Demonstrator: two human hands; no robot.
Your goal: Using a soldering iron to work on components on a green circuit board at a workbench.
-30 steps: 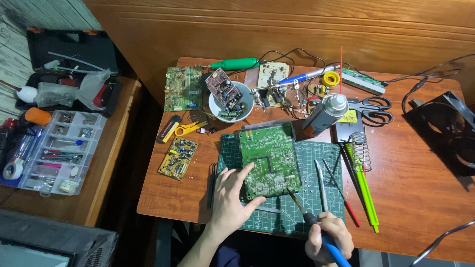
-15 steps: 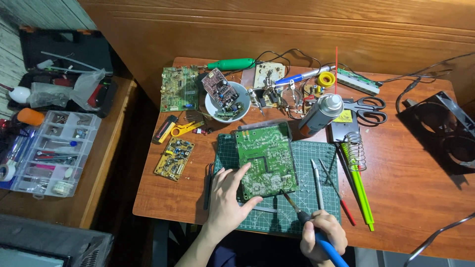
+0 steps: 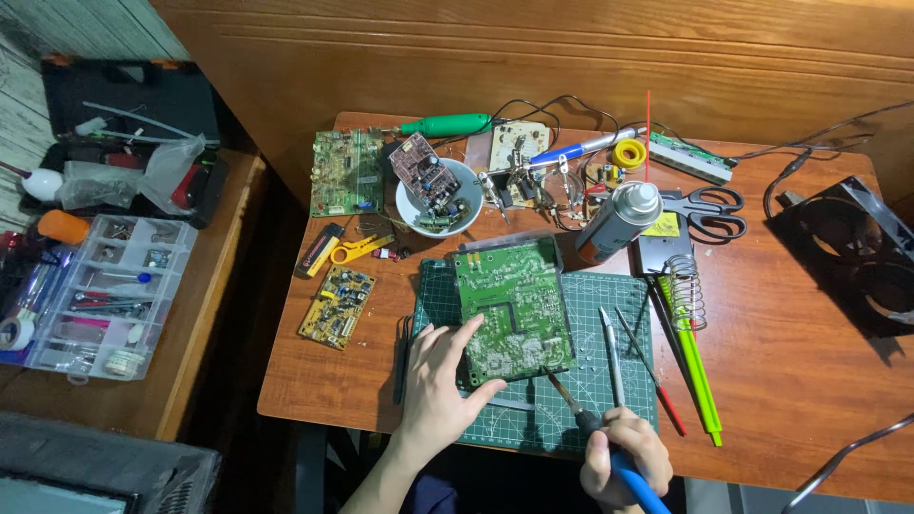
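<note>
Left hand (image 3: 440,385) lies flat and spread, fingers extended, palm down on the near-left corner of the green circuit board (image 3: 511,309); it presses rather than grips, nothing enclosed. The board rests on a green cutting mat (image 3: 609,295) at the front centre of the wooden bench (image 3: 809,381), copper side up, tilted slightly off the mat's grid. Right hand (image 3: 624,457) is closed in a fist around the blue handle of a soldering iron (image 3: 595,428), whose tip points up and left and sits at or just beside the board's near-right edge; contact cannot be told. Just right of the board on the mat: a grey metal tool (image 3: 610,354), then a thin red-tipped probe (image 3: 652,371). Further right, a green pen-like tool (image 3: 695,366) and a coiled iron stand (image 3: 685,290). Behind the board, a white bowl (image 3: 419,211) holding small circuit boards, a spray can (image 3: 617,222) lying tilted, and scissors (image 3: 714,211). Left of the mat, a small yellow board (image 3: 337,306). A clear parts organiser (image 3: 105,295) sits on a separate side table, well apart.
</note>
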